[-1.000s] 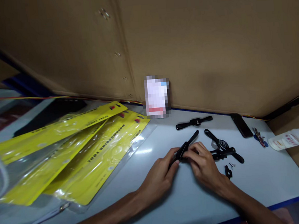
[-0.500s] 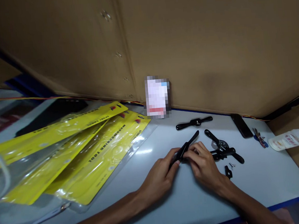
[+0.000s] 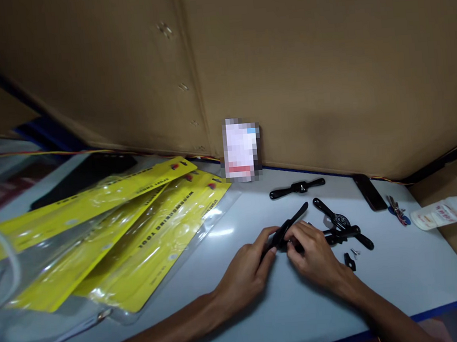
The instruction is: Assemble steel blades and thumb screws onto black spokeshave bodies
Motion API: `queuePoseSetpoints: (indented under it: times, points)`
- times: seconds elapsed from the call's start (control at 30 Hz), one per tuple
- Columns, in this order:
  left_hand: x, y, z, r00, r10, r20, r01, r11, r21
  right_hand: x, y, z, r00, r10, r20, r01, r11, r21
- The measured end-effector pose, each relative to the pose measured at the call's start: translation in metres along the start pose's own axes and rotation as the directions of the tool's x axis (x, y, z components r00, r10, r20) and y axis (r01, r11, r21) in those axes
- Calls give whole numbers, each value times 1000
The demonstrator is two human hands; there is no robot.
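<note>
A black spokeshave is held slantwise above the table, one slim handle pointing up to the right. My left hand is closed around its lower end, thumb and fingers on opposite sides. At the tool's middle, the curled fingers of my right hand are pinched close against the body; whatever lies between their tips is hidden. Just right of that hand, a spokeshave body with a round patterned centre lies across another black spokeshave piece. Small silver screws and a small black clamp plate lie nearer me.
Another spokeshave lies farther back. Yellow printed cards in clear sleeves spread over the left side. A phone, keys and a white bottle are at right. A cardboard wall with a blurred upright card bounds the back.
My right-hand fingers have shifted slightly right and down at the spokeshave's middle and curled more. The tool's tip has moved slightly right. My left hand keeps its hold.
</note>
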State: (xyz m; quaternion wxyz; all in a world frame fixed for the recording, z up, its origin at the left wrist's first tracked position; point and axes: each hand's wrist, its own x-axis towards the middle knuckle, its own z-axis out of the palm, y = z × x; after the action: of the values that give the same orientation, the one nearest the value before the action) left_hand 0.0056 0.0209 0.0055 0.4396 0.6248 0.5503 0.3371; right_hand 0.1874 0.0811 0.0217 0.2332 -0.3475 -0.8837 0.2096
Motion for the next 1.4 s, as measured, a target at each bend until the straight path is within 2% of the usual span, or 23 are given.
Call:
queuePoseSetpoints:
  times: [0.1,0.27,0.37,0.47,0.6,0.67,0.77,0.87,1.03,1.1,1.17,1.23,1.3,1.4]
  points:
    - [0,-3,0,1000,-5,-18,5,1000,-19,2,0,-8,998,24,52,-23,999,-25]
    - [3,-6,0,998,-4,-62,-2,995,-101,2,7,-20,981,72,181,-12,950,-312]
    - [3,-7,-1,996,-32,-87,20,991,-132,2,10,-23,983,82,165,-9,917,-400]
    - [4,-9,-4,986,-58,-155,36,989,-142,3,9,-25,986,51,157,15,920,-392]
    - [13,-14,-16,957,-33,-288,19,999,-51,0,2,-20,957,-123,264,198,940,-279]
    - [18,-16,-22,951,-28,-307,25,1000,-14,-3,-1,-14,945,-154,289,233,937,-262]
    - [22,-18,-27,962,-35,-271,41,999,15,-4,-1,-8,958,-104,266,195,920,-341]
    - [21,-20,-27,981,-12,-192,24,998,59,0,7,-13,976,-53,213,141,894,-425]
    - [20,-18,-24,995,52,-88,-27,964,266,9,24,-33,999,-50,-1,45,908,-417]
    - [21,-15,-22,995,35,-91,0,934,357,9,22,-33,993,-114,-40,88,908,-409]
    - [23,-15,-19,993,35,-113,14,914,405,5,11,-25,975,-219,-34,189,903,-385]
    - [25,-18,-17,988,63,-139,-8,931,366,-3,-4,-12,946,-325,3,305,885,-352]
    - [26,-21,-18,984,88,-157,-45,965,259,-12,-17,2,923,-382,39,371,862,-345]
    - [25,-24,-26,974,106,-200,-70,981,180,-23,-21,17,925,-365,107,378,857,-349]
